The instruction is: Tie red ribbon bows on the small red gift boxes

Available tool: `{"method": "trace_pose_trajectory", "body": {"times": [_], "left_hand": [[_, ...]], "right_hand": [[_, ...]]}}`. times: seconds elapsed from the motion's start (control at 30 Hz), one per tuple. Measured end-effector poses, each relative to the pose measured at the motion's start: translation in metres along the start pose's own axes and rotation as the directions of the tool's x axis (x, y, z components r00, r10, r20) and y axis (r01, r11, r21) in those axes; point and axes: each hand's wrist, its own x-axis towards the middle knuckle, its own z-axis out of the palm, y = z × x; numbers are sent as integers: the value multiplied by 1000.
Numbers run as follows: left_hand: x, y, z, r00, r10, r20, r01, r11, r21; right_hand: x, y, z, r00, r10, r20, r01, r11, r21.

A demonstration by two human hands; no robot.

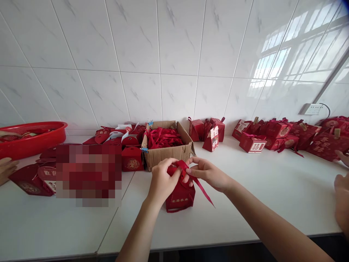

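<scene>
A small red gift box with gold lettering stands upright on the white table in front of me. Over its top, both my hands pinch a red ribbon, one tail of which hangs down to the right. My left hand comes from the left, thumb and fingers closed on the ribbon at the box's top. From the right, my right hand holds the ribbon between thumb and fingertips. Part of the ribbon and the box's top is hidden behind my fingers.
Behind the box stands a cardboard carton full of red ribbons. Red boxes crowd the left, near a red basin. More boxes line the wall at right. Other people's hands show at the left edge and right edge.
</scene>
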Motion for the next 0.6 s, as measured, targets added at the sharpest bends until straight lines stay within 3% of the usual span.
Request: {"method": "trace_pose_trajectory", "body": {"times": [0.2, 0.4, 0.5, 0.6], "left_hand": [[9, -1, -6, 1000, 30, -1, -30, 999, -27], [9, 1, -13, 998, 20, 58, -15, 997, -81], [2, -2, -21, 988, -102, 112, 117, 985, -131], [-7, -13, -22, 946, -316, 69, 323, 930, -176]], "right_hand": [[3, 9, 4, 979, 50, -196, -97, 966, -239], [12, 16, 6, 981, -12, -194, -68, 913, -401], [15, 23, 5, 953, -121, -278, -27, 879, -476], [15, 28, 3, 952, -217, -217, 93, 877, -471]]}}
